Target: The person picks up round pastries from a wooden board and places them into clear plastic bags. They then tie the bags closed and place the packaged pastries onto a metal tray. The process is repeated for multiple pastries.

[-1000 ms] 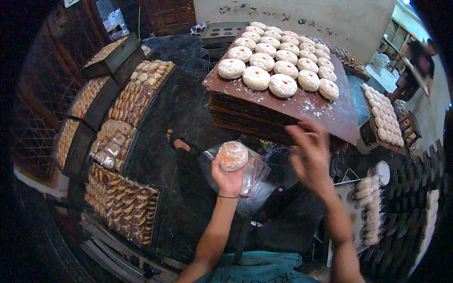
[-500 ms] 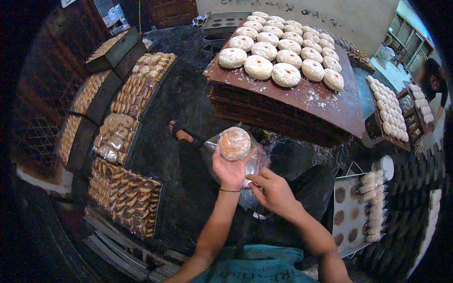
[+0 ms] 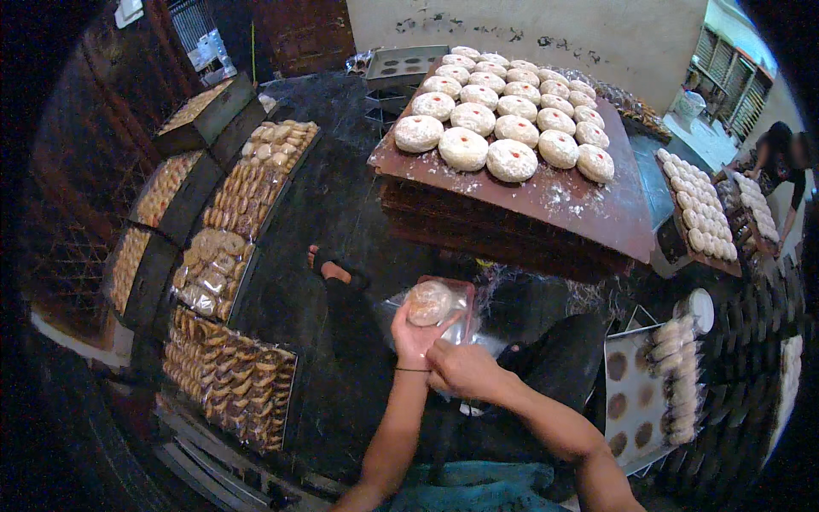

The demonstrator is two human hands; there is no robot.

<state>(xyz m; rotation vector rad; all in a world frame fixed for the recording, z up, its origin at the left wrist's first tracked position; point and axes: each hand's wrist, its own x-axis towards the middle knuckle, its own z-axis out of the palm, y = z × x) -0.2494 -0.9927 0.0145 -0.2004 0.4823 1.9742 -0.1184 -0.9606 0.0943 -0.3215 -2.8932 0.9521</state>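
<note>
A round doughnut [image 3: 429,303] dusted with white powder rests in my left hand [image 3: 413,341], whose fingers curl round its lower side. Clear plastic [image 3: 459,331] shows beside and beneath it; how far the plastic wraps the doughnut I cannot tell. My right hand [image 3: 465,369] is closed against the base of my left palm, pinching the edge of the clear bag, with the fingertips partly hidden. Just behind the doughnut lies a flat, pink-edged item [image 3: 467,294]. Above my hands, powdered doughnuts [image 3: 512,160] with red centres stand in rows on a brown board [image 3: 589,222].
Trays of packed pastries [image 3: 230,375] line the left side. To the right, a metal tray [image 3: 616,418] holds bagged doughnuts [image 3: 676,384] beside a white round tub [image 3: 701,310]. Further right are boards of pale buns [image 3: 699,209] and a bending person [image 3: 776,162].
Both hands have moved lower in the picture with the doughnut, and my right hand has closed in against my left palm. The pink-edged item now shows behind the doughnut. The view has shifted slightly.
</note>
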